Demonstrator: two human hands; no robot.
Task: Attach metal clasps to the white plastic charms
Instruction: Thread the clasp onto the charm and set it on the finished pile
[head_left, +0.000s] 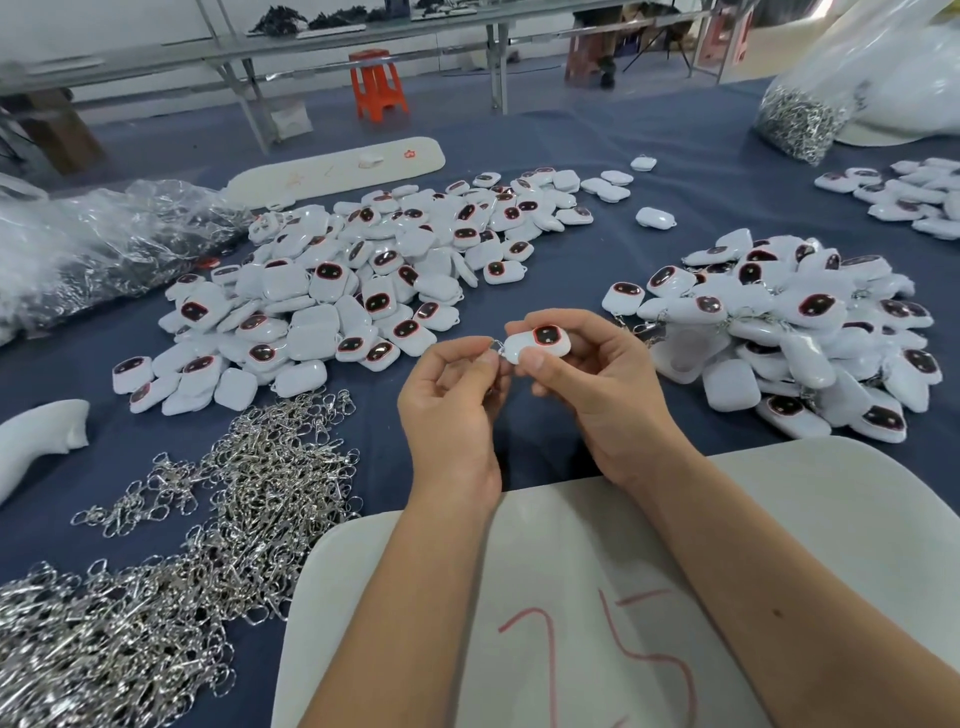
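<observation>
My right hand (597, 384) pinches a white plastic charm (537, 343) with a dark red-rimmed face, held above the blue table. My left hand (452, 400) pinches a small metal clasp (497, 347) right at the charm's left end; most of the clasp is hidden by my fingers. A large heap of loose metal clasps (171, 545) lies at the lower left. A pile of white charms (363, 280) sits in the middle. Another pile of charms (789, 332) with clasps showing among them lies to the right.
A white board (597, 597) marked with red numbers lies under my forearms. Clear plastic bags (104, 244) sit at the left, a bag of clasps (800, 119) at the far right. A smaller charm heap (909, 195) is at the right edge. An orange stool (376, 85) stands beyond.
</observation>
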